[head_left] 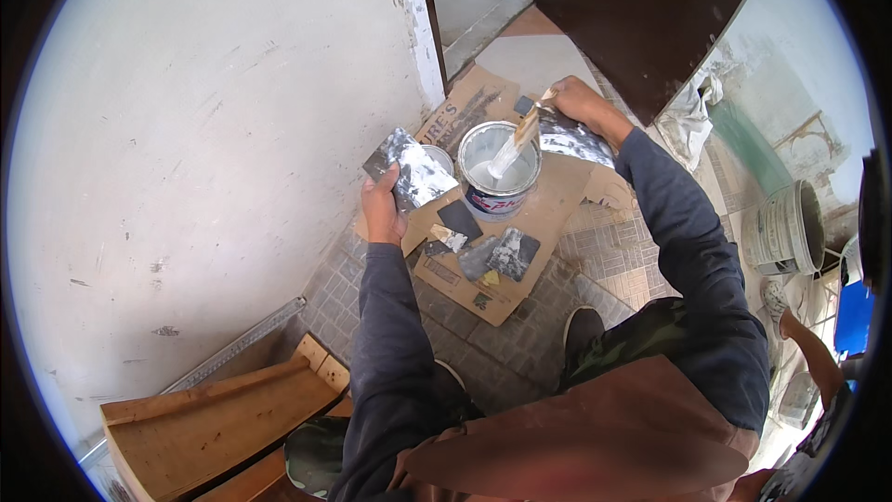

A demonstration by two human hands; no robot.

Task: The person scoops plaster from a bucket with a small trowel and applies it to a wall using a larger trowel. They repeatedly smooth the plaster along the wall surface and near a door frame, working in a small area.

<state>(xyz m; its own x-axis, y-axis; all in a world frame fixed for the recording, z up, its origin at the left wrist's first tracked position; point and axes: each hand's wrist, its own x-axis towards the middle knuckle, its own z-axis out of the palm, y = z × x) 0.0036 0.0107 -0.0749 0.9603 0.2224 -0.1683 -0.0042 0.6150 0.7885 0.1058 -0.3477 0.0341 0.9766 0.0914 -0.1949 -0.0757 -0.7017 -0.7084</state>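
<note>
White paste (pixel 482 173) is held in an uncovered can (pixel 502 204), set on a cardboard sheet (pixel 555 188) spread over the tiled floor (pixel 595 260). At its mouth, the coated end of a tool (pixel 508 153) is positioned, its handle gripped by the right hand's (pixel 585 106) fingers; whether the smeared sheet (pixel 573 139) beneath is also gripped cannot be told. A smeared dark plate (pixel 420 172) is clasped by the left hand's (pixel 382 209) fingers. The cardboard is flanked by a white wall (pixel 204 158) at left; a bucket (pixel 769 226) is seen at right.
</note>
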